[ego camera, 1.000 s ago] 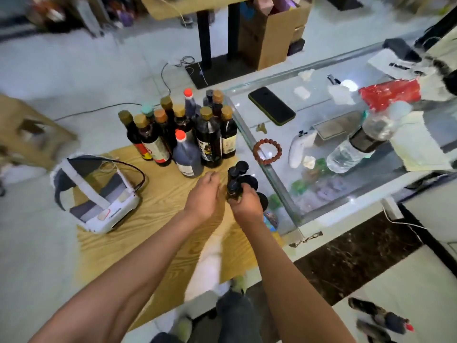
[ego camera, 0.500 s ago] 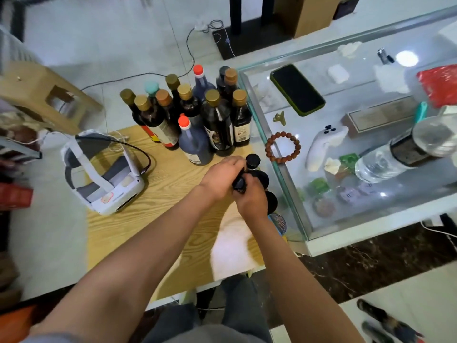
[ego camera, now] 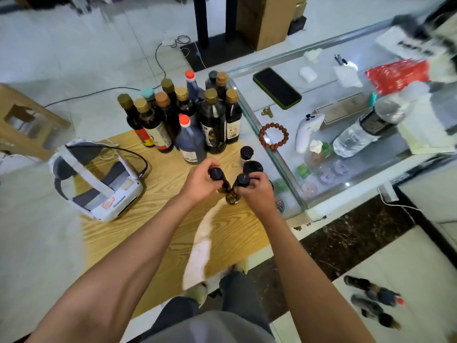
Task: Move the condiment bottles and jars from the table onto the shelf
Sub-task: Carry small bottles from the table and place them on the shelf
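My left hand point(ego camera: 199, 183) grips a small black-capped bottle point(ego camera: 216, 174) just above the wooden table point(ego camera: 160, 233). My right hand point(ego camera: 256, 191) grips a second small black-capped bottle point(ego camera: 241, 180), and the two bottles lean together at their bases. Two more black-capped jars point(ego camera: 246, 154) point(ego camera: 252, 167) stand just beyond my right hand. A cluster of several tall dark sauce bottles point(ego camera: 212, 125) with gold, red and teal caps stands at the table's far edge.
A white headset point(ego camera: 96, 181) with a cable lies on the table's left side. A glass display counter point(ego camera: 346, 134) at the right holds a phone, bead bracelet, controller and water bottle. Bottles point(ego camera: 371, 300) lie on a lower white surface at bottom right. A wooden stool point(ego camera: 22, 120) stands far left.
My hands have drawn apart: the left now holds its own small bottle and the right another, both lifted slightly toward me. The camera has tilted and come closer.
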### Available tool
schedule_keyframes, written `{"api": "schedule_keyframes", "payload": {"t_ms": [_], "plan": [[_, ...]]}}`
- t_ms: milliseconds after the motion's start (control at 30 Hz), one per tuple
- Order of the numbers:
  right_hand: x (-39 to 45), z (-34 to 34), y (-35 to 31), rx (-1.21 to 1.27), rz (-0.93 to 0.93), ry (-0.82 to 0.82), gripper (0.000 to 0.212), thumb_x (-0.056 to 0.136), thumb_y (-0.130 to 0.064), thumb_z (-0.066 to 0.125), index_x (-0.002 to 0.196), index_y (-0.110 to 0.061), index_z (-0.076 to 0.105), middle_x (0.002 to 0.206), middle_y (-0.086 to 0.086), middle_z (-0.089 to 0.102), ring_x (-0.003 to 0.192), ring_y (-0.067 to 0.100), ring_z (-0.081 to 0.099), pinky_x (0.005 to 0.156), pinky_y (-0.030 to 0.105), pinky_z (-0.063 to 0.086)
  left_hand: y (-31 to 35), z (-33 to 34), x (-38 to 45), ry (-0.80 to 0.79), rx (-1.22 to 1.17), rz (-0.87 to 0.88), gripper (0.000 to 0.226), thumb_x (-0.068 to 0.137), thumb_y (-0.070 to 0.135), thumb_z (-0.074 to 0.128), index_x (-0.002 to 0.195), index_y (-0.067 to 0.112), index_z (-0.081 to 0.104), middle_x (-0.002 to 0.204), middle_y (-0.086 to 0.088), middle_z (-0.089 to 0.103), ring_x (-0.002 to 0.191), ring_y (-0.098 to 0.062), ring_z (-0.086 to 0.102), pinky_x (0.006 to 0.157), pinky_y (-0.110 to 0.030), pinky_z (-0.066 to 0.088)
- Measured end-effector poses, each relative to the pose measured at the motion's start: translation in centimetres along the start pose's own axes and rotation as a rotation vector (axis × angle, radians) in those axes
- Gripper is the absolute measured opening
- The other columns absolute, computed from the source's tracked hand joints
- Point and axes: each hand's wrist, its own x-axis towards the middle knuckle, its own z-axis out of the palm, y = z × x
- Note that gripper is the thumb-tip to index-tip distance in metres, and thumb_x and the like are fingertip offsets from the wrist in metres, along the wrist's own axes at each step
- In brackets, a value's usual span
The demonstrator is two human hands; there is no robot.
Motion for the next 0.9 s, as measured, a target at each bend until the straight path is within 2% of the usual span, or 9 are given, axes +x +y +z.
{"api": "schedule_keyframes", "payload": {"t_ms": [67, 133, 233, 367, 533, 667, 733, 867, 900], "plan": [[-2.4, 0.0, -0.5, 0.067, -0.015, 0.064, 0.049, 0.073, 0.007, 0.077, 0.11, -0.003, 0.047, 0.099, 0.018, 0.065, 0.074, 0.017, 0.061, 0.072, 0.029, 0.054, 0.6, -1.3, -1.8, -0.03, -0.121, -0.031, 0.05, 0.074, -0.002, 0.077, 0.118, 0.01, 0.055, 0.102, 0.0, 0.059, 0.085, 0.004, 0.054, 0.066, -0.001, 0.04], [-5.2, 0.0, -1.4, 0.133, -0.006, 0.117, 0.047, 0.074, 0.01, 0.075, 0.107, -0.005, 0.046, 0.101, 0.018, 0.062, 0.076, 0.016, 0.059, 0.069, 0.022, 0.051, 0.9, -2.3, -3.5, -0.092, -0.177, 0.001, 0.057, 0.074, 0.002, 0.079, 0.122, 0.014, 0.051, 0.104, 0.0, 0.06, 0.089, 0.0, 0.057, 0.068, -0.002, 0.041], [-9.3, -0.3, -1.7, 0.188, -0.007, 0.175, 0.045, 0.075, 0.005, 0.077, 0.107, -0.008, 0.049, 0.101, 0.013, 0.065, 0.079, 0.015, 0.061, 0.067, 0.022, 0.052, 1.5, -2.7, -5.6, -0.185, -0.175, 0.07, 0.063, 0.072, 0.013, 0.083, 0.124, 0.022, 0.048, 0.109, -0.001, 0.064, 0.105, -0.012, 0.059, 0.089, -0.023, 0.044], [-14.8, -1.6, -0.9, 0.254, -0.04, 0.341, 0.043, 0.072, 0.003, 0.08, 0.106, -0.007, 0.056, 0.103, 0.016, 0.07, 0.088, 0.022, 0.067, 0.075, 0.028, 0.056, 3.6, -1.7, -9.1, -0.354, -0.286, 0.074, 0.063, 0.074, 0.001, 0.079, 0.12, 0.022, 0.042, 0.108, -0.007, 0.066, 0.104, -0.019, 0.063, 0.096, -0.034, 0.049], [-22.4, -5.2, 0.0, 0.36, -0.086, 0.479, 0.036, 0.076, 0.012, 0.073, 0.103, -0.005, 0.057, 0.086, 0.005, 0.068, 0.067, -0.001, 0.065, 0.062, 0.013, 0.051, 7.3, 1.2, -14.0, -0.487, -0.357, 0.137, 0.065, 0.077, -0.005, 0.074, 0.13, 0.011, 0.041, 0.109, -0.011, 0.063, 0.099, -0.021, 0.062, 0.09, -0.029, 0.049], [-29.0, -9.4, 1.0, 0.385, -0.11, 0.622, 0.038, 0.078, 0.01, 0.072, 0.111, -0.001, 0.059, 0.091, 0.006, 0.07, 0.071, -0.002, 0.067, 0.064, 0.013, 0.051, 11.5, 4.4, -18.7, -0.617, -0.355, 0.226, 0.06, 0.076, -0.002, 0.076, 0.125, 0.014, 0.045, 0.11, -0.009, 0.064, 0.097, -0.016, 0.062, 0.087, -0.025, 0.049], [-32.9, -11.6, 1.7, 0.379, -0.124, 0.707, 0.038, 0.079, 0.008, 0.072, 0.114, -0.002, 0.059, 0.094, 0.006, 0.07, 0.072, -0.003, 0.066, 0.063, 0.011, 0.05, 14.0, 6.4, -21.7, -0.683, -0.35, 0.287, 0.065, 0.076, -0.002, 0.076, 0.129, 0.015, 0.042, 0.109, -0.009, 0.064, 0.098, -0.017, 0.061, 0.088, -0.024, 0.05], [-40.8, -16.3, 3.4, 0.343, -0.169, 0.86, 0.036, 0.081, 0.002, 0.072, 0.113, -0.008, 0.06, 0.098, 0.003, 0.071, 0.08, 0.006, 0.068, 0.056, 0.011, 0.049, 19.2, 11.1, -28.3, -0.79, -0.331, 0.434, 0.078, 0.075, 0.004, 0.079, 0.137, 0.023, 0.036, 0.114, -0.007, 0.064, 0.103, -0.017, 0.062, 0.094, -0.031, 0.05], [-42.8, -17.6, 4.0, 0.334, -0.182, 0.908, 0.036, 0.081, 0.001, 0.072, 0.113, -0.009, 0.061, 0.101, 0.004, 0.072, 0.085, 0.01, 0.069, 0.059, 0.013, 0.05, 20.5, 12.4, -30.4, -0.819, -0.33, 0.474, 0.078, 0.076, 0.004, 0.079, 0.137, 0.023, 0.036, 0.115, -0.007, 0.064, 0.103, -0.016, 0.062, 0.093, -0.03, 0.05]]}}
